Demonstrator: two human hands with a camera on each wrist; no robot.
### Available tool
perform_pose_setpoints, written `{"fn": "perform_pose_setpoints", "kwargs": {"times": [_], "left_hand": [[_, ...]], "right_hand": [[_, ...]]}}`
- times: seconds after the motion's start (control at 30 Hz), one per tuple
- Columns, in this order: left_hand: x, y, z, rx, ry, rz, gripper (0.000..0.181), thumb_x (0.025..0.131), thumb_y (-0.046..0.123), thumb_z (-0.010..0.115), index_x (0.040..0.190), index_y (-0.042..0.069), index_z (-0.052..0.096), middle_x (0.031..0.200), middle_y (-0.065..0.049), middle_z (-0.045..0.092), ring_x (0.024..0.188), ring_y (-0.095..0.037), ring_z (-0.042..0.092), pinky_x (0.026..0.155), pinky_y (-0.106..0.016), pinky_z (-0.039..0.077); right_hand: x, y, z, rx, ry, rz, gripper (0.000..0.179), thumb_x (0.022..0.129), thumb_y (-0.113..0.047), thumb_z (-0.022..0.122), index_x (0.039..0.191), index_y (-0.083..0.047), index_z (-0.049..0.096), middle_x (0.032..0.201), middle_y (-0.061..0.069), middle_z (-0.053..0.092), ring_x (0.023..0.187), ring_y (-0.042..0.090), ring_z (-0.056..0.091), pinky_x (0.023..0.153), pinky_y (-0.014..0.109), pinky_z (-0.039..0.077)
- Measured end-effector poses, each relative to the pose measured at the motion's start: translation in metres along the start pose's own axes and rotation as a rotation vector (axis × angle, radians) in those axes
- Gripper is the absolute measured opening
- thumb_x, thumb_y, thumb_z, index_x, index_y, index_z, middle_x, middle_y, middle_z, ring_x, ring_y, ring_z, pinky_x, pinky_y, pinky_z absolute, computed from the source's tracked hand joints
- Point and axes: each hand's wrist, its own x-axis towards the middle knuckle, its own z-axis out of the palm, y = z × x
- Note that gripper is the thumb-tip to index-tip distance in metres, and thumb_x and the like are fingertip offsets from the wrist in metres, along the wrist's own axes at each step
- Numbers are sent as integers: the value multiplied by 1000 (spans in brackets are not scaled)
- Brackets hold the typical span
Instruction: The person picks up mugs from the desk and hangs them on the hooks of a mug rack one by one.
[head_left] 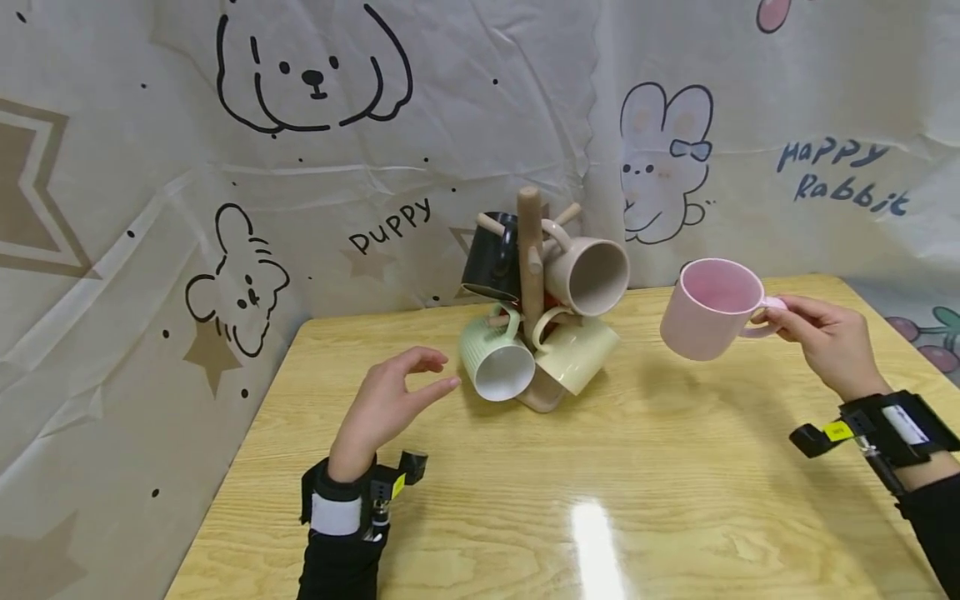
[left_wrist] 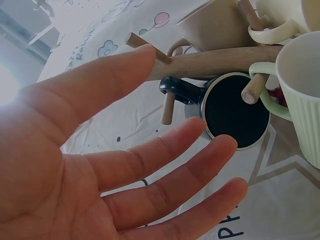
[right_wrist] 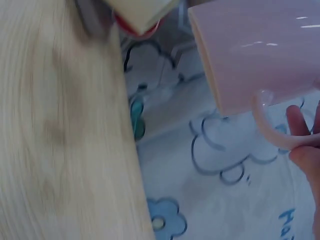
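My right hand (head_left: 832, 342) pinches the handle of a pink mug (head_left: 705, 321), held above the table's right side with its mouth up. The right wrist view shows finger and thumb on that handle (right_wrist: 275, 135). Left of the wooden mug rack (head_left: 531, 267), my left hand (head_left: 390, 400) hovers with fingers spread and nothing in them. On the rack's pegs hang a black mug (head_left: 491, 262), a beige mug (head_left: 588, 271), a light green ribbed mug (head_left: 495, 358) and a pale yellow mug (head_left: 577, 354). The green mug is nearest to the left fingertips.
The wooden table (head_left: 495, 500) spreads under both hands. Behind it and at the left hangs a cloth (head_left: 480, 125) printed with cartoon animals. Something red shows partly behind the rack. Each wrist wears a black strap with a small camera.
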Motion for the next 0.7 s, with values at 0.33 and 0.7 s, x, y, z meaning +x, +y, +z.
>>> {"fn": "perform_pose_setpoints", "kwargs": {"times": [0.33,0.7], "left_hand": [[-3,1,-2,-5,5,9,43,78,42,62,107,10,60,106,-9,64,100,-22,54,83,-47,46],[-4,5,-4,-27,-4,29,44,78,43,62,108,11,59,108,-8,63,101,-20,54,85,-46,45]], "right_hand": [[-32,-73,39,146,-109,-102,24,85,-7,54,102,7,62,82,-25,64,75,3,61,66,11,47],[-54,-134,116,481,-140,-240,17,81,5,54,95,11,63,85,-11,68,71,13,63,65,19,51]]}}
